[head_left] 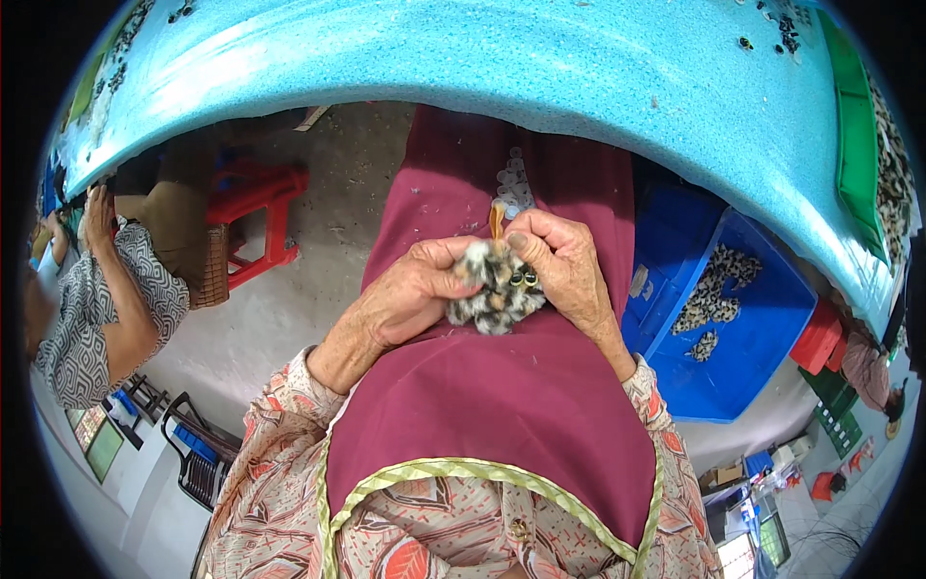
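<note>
Over my lap I hold a small furry plush piece [494, 307], mottled black, white and tan. Two shiny dark toy eyes [523, 279] sit on its right side. My left hand [405, 291] is closed on its left edge, thumb on top. The fingers of my right hand [571, 262] pinch its upper right edge, just above the eyes; whether they also hold something small is hidden. A tan strip [497, 220] sticks up from the top of the piece, beside my right fingers. Several translucent white discs [514, 183] lie on my maroon apron [502, 386] beyond my hands.
A speckled blue table [482, 58] curves across the front, with small dark pieces [786, 34] at its far right. Right of my lap, a blue bin [743, 372] holds several mottled plush pieces. A green tray [854, 145] stands right. To the left are a red stool [265, 203] and another person [116, 289].
</note>
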A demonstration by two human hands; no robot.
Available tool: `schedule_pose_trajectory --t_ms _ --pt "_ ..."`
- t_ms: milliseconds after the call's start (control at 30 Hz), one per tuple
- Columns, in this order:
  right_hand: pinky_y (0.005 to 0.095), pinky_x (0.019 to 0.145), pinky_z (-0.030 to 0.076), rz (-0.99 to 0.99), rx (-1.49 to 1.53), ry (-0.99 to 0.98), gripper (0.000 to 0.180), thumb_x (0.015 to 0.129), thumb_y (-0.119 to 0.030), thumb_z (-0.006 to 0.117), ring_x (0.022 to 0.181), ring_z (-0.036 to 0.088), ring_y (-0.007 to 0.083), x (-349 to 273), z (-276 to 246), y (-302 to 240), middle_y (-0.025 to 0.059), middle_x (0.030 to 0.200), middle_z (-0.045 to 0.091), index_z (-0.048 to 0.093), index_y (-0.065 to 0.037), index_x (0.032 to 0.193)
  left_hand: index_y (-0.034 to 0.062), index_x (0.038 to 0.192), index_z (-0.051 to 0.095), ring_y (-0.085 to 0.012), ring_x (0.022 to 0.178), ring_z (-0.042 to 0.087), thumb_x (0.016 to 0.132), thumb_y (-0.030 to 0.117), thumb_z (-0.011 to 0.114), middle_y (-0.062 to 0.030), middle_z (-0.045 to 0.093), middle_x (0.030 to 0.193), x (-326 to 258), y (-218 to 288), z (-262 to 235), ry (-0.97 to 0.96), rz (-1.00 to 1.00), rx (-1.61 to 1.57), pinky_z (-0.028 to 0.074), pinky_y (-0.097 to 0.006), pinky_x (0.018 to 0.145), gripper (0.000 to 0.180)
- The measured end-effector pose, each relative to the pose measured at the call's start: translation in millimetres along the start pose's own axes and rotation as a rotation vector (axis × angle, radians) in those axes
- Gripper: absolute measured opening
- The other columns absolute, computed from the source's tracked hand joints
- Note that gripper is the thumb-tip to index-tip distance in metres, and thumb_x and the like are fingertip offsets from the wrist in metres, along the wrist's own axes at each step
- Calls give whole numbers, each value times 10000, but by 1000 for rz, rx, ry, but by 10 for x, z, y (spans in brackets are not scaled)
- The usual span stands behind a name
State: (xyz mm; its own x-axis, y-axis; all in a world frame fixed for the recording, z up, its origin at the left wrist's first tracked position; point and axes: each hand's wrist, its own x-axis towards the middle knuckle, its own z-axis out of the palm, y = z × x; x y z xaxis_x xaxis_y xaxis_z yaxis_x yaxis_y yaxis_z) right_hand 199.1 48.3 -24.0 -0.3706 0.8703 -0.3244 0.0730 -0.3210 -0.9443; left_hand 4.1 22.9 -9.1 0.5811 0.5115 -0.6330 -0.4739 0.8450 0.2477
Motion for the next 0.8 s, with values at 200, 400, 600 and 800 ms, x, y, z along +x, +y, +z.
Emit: schedule_pose_trajectory --t_ms 200,400,600,800 --pt "334 567 452 -321 -248 -33 118 822 -83 637 596 580 231 -37 -24 -167 96 673 585 613 10 754 -17 1111 602 -115 969 560 813 112 702 -30 616 1037 -129 179 31 -104 -70 406 442 -269 884 339" --pt "356 511 436 -505 -295 -77 202 817 -155 669 560 550 254 -75 17 -197 83 638 525 556 -28 709 -33 1126 591 -138 1003 561 829 301 710 -48 615 1054 -205 1 -139 -254 -189 -150 435 -293 908 462" --pt "307 509 416 -484 -244 -40 161 833 -84 641 562 545 192 -37 17 -134 84 641 546 552 -6 724 -49 1226 538 -150 1013 588 845 306 688 -76 626 1115 -163 -48 -156 -301 -156 -14 448 -304 929 542" --pt "337 553 424 19 -177 147 194 897 -133 565 578 541 218 -101 42 -151 131 654 550 563 30 790 -53 1282 471 -199 1105 563 824 289 714 -109 570 1226 17 30 68 -287 67 -185 447 -359 979 622"
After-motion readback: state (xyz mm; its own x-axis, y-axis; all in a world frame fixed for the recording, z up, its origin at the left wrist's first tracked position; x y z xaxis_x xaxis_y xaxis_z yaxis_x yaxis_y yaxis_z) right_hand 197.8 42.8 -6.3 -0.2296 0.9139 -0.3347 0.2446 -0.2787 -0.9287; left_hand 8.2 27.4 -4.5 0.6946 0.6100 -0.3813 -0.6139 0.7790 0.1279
